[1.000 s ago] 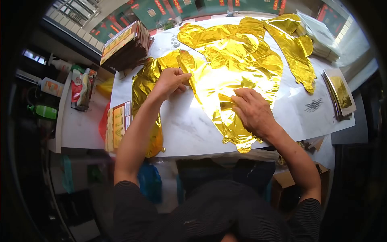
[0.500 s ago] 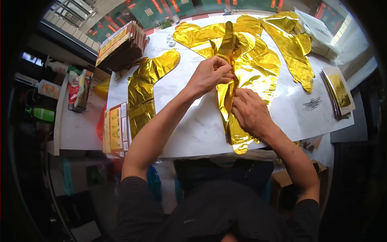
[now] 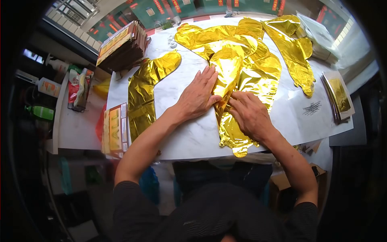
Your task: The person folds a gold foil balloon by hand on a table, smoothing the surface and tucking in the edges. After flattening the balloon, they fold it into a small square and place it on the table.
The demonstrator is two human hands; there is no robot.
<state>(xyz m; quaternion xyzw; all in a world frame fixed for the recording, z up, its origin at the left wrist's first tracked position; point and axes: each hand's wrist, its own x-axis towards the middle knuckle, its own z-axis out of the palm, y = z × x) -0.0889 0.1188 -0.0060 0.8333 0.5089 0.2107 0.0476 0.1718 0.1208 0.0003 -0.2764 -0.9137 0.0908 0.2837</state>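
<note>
White marbled worktop point(image 3: 181, 139) is filling the ctr of the rm, its near edge running in front of the person; green panels w/ red strips point(image 3: 149, 12) are showing beyond the far side, & a side shelf point(image 3: 78, 131) is standing at L w/ a green bottle point(image 3: 40, 113) etc. nearby. Gold foil pile point(image 3: 262, 74) is lying mid-worktop, pcs overlapping, bright glare hiding some edges; folded foil flap point(image 3: 226, 66) is lying on top, btwn the hands. L hand point(image 3: 197, 94) is pressing flat at the flap's L edge, grip released, fingers spreading fwd. R hand point(image 3: 250, 115) is resting on the foil, fingers curling in & covering part of it; can't tell if its grip is pinching any. Bent foil pc point(image 3: 141, 94) is lying at L, long foil pc point(image 3: 296, 54) at far R. Card stack point(image 3: 121, 44) is blocking the far L corner, card pack point(image 3: 116, 129) is sitting at the near L edge, plastic-wrapped stack point(image 3: 318, 36) is crowding far R, & gold-front pack point(image 3: 340, 94) is lying at R, near dark thin marks point(image 3: 312, 107).
</note>
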